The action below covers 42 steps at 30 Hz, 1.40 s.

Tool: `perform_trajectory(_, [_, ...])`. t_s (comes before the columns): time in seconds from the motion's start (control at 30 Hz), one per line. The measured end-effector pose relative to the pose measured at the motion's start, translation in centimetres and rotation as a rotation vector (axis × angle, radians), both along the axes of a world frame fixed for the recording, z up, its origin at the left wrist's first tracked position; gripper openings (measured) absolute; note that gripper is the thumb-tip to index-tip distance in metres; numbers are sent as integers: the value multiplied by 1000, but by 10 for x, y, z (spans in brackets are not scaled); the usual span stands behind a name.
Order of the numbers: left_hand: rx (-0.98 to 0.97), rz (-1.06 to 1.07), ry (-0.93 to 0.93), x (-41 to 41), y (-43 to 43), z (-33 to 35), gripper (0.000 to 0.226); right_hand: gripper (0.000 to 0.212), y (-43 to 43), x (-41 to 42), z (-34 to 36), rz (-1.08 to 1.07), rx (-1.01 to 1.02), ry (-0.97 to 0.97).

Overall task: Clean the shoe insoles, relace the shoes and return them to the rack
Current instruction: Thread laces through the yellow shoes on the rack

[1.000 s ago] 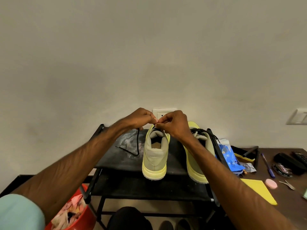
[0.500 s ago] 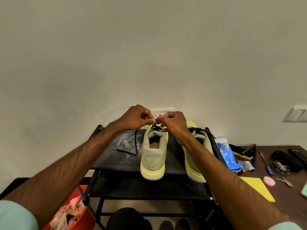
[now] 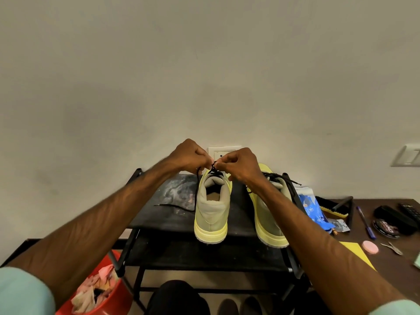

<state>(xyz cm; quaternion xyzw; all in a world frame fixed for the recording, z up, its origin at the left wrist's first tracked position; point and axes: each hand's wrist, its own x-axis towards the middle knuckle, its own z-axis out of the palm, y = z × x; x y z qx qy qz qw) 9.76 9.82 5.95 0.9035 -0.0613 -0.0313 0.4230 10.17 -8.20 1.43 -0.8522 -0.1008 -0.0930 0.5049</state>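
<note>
Two pale yellow-green shoes stand heel-toward-me on the top shelf of a black rack point(image 3: 168, 220). Above the tongue of the left shoe point(image 3: 212, 214), my left hand point(image 3: 189, 156) and my right hand point(image 3: 239, 163) meet fingertip to fingertip, each pinching the black lace point(image 3: 196, 192). One free lace end hangs down from my left hand and trails left across the shelf. My right forearm partly covers the right shoe point(image 3: 268, 221), whose black laces lie loose at its top.
A red tub point(image 3: 106, 298) of rags sits on the floor at lower left. On the brown table point(image 3: 391, 264) to the right lie a blue packet point(image 3: 312, 210), brush, pen, polish tin, pink disc, yellow sheet and small scissors. A wall socket is behind my hands.
Both hands stayed pinched together on the lace above the left shoe, rising slightly. The view shifted a little; the shoes did not move.
</note>
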Motion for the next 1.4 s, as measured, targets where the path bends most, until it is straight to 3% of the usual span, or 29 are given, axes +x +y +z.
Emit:
perform_trajectory(0.1, [-146, 34, 220, -3, 0, 11, 18, 7, -1, 1, -1, -10, -1, -6])
perform_trajectory(0.2, [-220, 36, 313, -4, 2, 16, 19, 4, 0, 1, 0, -18, -7, 4])
perform_trajectory(0.63, [-102, 11, 181, 0, -1, 11, 9, 8, 2, 7, 0, -53, -70, -42])
perform_trajectory(1.0, [-69, 97, 236, 8, -10, 4, 18, 11, -4, 8, 1, 128, -148, -40])
perform_trajectory(1.17, [-180, 98, 299, 5, -8, -1, 29, 16, -10, 10, -1, 119, -170, -70])
perform_trajectory(1.3, [11, -16, -1, 3, -6, -3, 11, 18, -6, 12, 1, 119, -226, -80])
perform_trajectory(1.4, [216, -61, -338, 0, -7, -11, 16, 17, -4, 14, 2, 104, -245, -69])
